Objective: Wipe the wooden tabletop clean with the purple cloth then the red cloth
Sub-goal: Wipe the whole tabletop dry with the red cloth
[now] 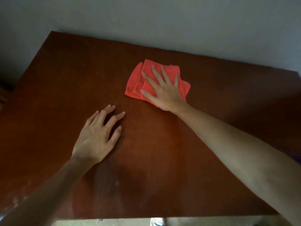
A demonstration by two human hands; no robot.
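Red-brown wood fills most of the view: the tabletop (162, 152) runs from the near edge at the bottom up to a pale grey-blue wall (162, 22) behind its far edge. Its surface shows a faint sheen in the middle and some whitish smears near the lower left corner.

The red cloth (138, 82) lies folded on the far half of the tabletop, a little right of centre, with several layers showing along its left side. The right hand (164, 90) rests flat on top of it, fingers straight and spread wide, palm pressing down on the fabric; the thumb points to the left across the cloth's near edge. Its bare forearm stretches in from the lower right corner.

The left hand (97, 136) sits on bare wood nearer the person and to the left of the cloth, well apart from it. Its fingers are spread and lightly bent, the tips touching the surface, and it holds nothing. Its forearm comes in from the lower left corner.

A sliver of purple (298, 158) shows at the right border just above the right forearm; too little of it is visible to tell what it is. Below the near edge of the tabletop a light strip with a small pale object (157, 222) is in view, too blurred to identify. No writing or label can be read anywhere.
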